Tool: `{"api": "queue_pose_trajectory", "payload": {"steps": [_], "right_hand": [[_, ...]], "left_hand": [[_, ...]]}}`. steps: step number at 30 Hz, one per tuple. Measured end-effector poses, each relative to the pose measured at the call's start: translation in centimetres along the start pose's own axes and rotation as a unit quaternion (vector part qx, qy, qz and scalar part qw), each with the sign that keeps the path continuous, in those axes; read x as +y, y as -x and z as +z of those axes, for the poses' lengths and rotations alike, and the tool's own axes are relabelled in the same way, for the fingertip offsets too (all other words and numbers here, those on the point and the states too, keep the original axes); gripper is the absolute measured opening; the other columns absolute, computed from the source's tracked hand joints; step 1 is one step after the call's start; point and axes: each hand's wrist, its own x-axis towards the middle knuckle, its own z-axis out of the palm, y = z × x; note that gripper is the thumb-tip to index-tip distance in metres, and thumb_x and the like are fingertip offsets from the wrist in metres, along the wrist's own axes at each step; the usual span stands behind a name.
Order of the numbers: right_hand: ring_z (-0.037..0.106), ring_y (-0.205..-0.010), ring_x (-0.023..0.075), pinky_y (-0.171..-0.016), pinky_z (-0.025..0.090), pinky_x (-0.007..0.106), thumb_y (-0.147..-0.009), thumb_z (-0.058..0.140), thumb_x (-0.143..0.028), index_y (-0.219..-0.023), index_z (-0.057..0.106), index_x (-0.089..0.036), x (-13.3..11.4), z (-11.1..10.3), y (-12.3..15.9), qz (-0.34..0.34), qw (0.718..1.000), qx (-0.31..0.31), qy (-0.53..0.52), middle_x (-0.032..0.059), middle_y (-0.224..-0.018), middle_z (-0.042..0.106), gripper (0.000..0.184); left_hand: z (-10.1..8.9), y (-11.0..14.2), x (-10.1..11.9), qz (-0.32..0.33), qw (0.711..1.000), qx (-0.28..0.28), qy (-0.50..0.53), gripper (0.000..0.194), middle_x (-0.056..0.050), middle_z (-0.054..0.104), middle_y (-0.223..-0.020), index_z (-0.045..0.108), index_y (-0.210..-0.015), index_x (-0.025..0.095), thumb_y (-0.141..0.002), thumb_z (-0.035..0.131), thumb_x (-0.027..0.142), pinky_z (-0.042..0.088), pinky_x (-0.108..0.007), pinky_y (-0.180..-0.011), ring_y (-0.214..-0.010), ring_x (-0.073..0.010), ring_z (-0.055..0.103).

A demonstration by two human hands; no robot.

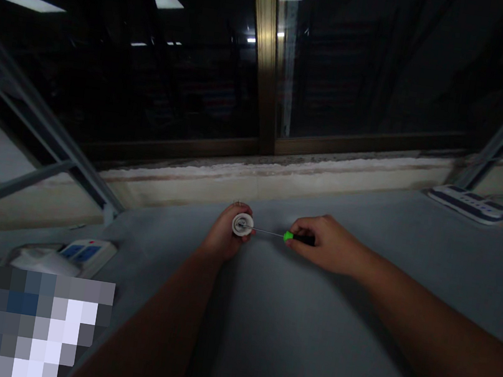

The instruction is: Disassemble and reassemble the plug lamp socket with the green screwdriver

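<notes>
Near the middle of the grey table, my left hand (224,235) is closed around a small white round lamp socket (243,225). Its open face is turned toward me, and metal parts show dimly inside. Thin wire-like bits stick up behind it, by my fingers. My right hand (326,242) grips a screwdriver (289,236) by its green and black handle. The thin metal shaft points left, and its tip reaches into the socket's opening. Whether the tip sits on a screw is too small to tell.
A power strip (471,204) lies at the back right of the table (286,332). To the left is a white socket box (89,255) with blue outlets, beside a pale object. Metal frame posts (52,127) flank the dark window (162,87). The lower left corner is pixelated.
</notes>
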Motion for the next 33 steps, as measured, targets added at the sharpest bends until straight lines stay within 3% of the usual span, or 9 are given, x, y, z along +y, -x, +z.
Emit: {"api": "queue_pose_trajectory", "payload": {"steps": [20, 33], "right_hand": [[0.063, -0.069, 0.0164, -0.061, 0.039, 0.027, -0.088, 0.063, -0.035, -0.088, 0.073, -0.018, -0.29, 0.15, -0.03, 0.022, 1.0, -0.005, 0.012, 0.0048, -0.078, 0.073, 0.021], [0.063, -0.068, 0.0165, -0.062, 0.04, 0.028, -0.088, 0.063, -0.036, -0.09, 0.074, -0.017, -0.18, 0.16, -0.03, 0.02, 1.0, -0.003, 0.01, 0.0037, -0.076, 0.071, 0.022]], "left_hand": [[0.29, -0.08, -0.44, 0.033, 0.999, 0.0, -0.025, 0.026, 0.002, 0.052, -0.068, 0.054, -0.083, 0.02, -0.071, 0.068, 0.038, 0.033, -0.02, -0.034, -0.045, -0.011, 0.052], [0.22, -0.07, -0.34, 0.027, 1.0, -0.002, -0.008, 0.025, 0.003, 0.053, -0.066, 0.055, -0.082, 0.02, -0.069, 0.069, 0.036, 0.03, -0.019, -0.03, -0.044, -0.013, 0.057]]}}
